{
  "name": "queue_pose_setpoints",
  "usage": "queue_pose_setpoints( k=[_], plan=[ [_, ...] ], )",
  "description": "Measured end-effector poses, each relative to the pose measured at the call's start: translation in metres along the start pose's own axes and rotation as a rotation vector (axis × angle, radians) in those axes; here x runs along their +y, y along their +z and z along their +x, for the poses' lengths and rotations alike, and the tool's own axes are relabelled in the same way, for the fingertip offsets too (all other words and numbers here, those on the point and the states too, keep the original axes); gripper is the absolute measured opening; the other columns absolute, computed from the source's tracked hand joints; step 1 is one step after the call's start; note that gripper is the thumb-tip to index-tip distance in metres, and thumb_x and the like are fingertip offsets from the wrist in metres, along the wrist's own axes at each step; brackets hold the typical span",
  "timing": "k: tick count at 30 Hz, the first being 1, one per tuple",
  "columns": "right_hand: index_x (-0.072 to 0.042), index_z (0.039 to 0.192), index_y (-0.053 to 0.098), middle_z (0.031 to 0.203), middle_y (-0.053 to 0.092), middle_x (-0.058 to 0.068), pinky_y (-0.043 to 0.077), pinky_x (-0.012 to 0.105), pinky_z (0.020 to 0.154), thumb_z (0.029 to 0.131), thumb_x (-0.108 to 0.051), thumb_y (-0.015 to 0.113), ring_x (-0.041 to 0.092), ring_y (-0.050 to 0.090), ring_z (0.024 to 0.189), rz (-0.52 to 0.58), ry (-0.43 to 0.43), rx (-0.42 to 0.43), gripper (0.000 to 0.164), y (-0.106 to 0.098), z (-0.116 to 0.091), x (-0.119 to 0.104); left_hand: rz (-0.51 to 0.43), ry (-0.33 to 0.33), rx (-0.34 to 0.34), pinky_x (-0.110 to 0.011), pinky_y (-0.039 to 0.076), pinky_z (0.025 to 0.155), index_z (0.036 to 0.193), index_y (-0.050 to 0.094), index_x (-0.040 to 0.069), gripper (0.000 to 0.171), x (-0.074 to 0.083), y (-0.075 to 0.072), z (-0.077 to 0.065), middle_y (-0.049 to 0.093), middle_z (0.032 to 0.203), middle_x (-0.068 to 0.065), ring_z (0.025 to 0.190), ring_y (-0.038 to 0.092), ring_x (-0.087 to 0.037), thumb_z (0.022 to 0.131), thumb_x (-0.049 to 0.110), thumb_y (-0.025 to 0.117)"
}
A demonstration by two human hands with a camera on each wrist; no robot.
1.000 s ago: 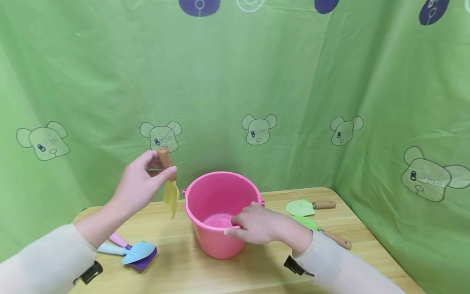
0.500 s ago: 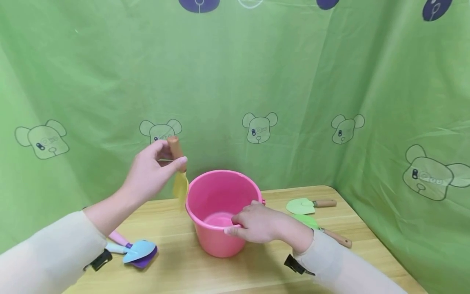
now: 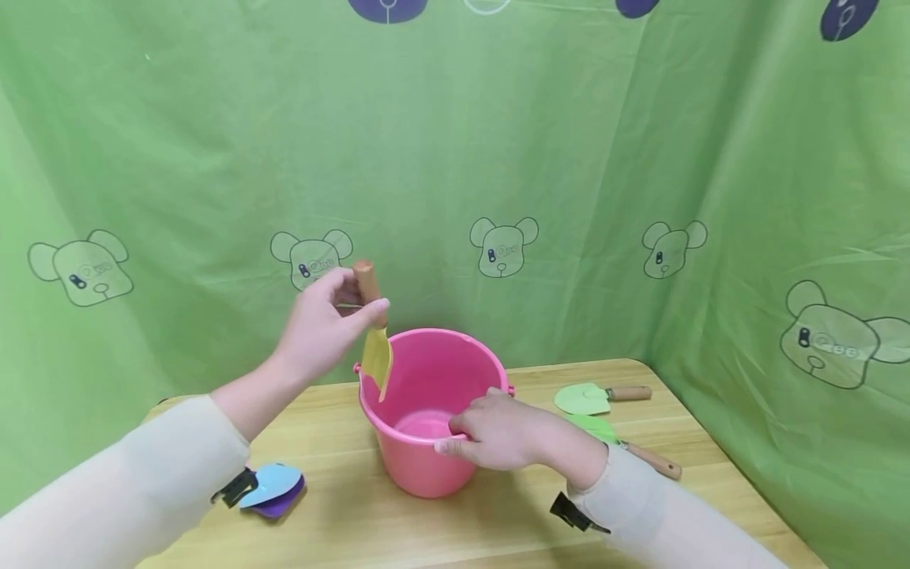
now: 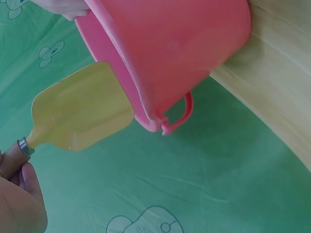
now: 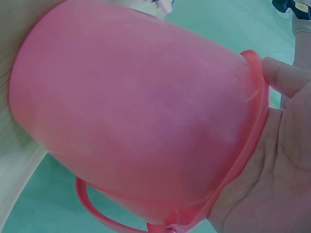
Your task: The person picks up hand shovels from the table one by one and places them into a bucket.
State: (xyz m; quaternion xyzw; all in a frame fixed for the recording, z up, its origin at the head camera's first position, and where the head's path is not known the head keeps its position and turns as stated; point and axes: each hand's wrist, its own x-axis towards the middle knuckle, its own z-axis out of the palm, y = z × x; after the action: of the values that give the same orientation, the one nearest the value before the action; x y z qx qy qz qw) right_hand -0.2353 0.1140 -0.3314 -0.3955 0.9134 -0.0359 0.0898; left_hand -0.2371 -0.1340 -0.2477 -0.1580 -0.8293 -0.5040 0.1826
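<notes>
My left hand point(image 3: 323, 316) pinches the wooden handle of a yellow toy shovel point(image 3: 377, 356), blade down. That blade overlaps the left rim of a pink bucket point(image 3: 426, 466) in the head view. Seen from the left wrist, the flat yellow blade point(image 4: 82, 107) lies close to the bucket's rim point(image 4: 124, 63). My right hand point(image 3: 501, 431) grips the bucket's near right rim, thumb outside and fingers over the inside. In the right wrist view the thumb presses the rim point(image 5: 255, 92). The bucket stands upright on the table, and its visible inside floor is bare.
Right of the bucket lie two green trowels with wooden handles, one pale green point(image 3: 583, 399) and one brighter point(image 3: 596, 428). A light blue shovel point(image 3: 273, 482) rests on a purple one point(image 3: 283, 506) at left, partly behind my sleeve. Green curtains point(image 3: 426, 158) enclose the wooden table point(image 3: 370, 529).
My left hand has carried the yellow shovel rightward, from left of the bucket to over its left rim. The left sleeve now covers the blue and purple shovels' handles. My right hand stays put.
</notes>
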Motion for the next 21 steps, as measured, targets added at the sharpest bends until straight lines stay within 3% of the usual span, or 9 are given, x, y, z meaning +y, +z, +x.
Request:
queue_pose_setpoints(
  k=[7,21],
  plan=[
    [-0.028,0.077,0.055,0.066,0.049,-0.013,0.03,0.035,0.08,0.088,-0.066,0.032,0.008,0.046,0.072,-0.007,-0.003,0.003,0.046,0.001,0.0,0.001,-0.018,-0.019,-0.012,-0.029,0.051,0.079,0.107,0.057,0.012,0.032,-0.003,0.015,0.001,0.062,0.095,-0.001,0.088,0.061,-0.014,0.082,0.026,0.07],
    [-0.027,0.079,0.057,0.065,0.049,-0.012,0.03,0.034,0.079,0.088,-0.066,0.031,0.008,0.045,0.071,-0.004,0.004,0.002,0.048,0.002,0.001,0.002,-0.048,-0.075,-0.068,-0.028,0.052,0.075,0.103,0.058,0.016,0.027,-0.024,0.048,-0.003,0.063,0.092,0.002,0.088,0.062,-0.012,0.081,0.026,0.071]
  ],
)
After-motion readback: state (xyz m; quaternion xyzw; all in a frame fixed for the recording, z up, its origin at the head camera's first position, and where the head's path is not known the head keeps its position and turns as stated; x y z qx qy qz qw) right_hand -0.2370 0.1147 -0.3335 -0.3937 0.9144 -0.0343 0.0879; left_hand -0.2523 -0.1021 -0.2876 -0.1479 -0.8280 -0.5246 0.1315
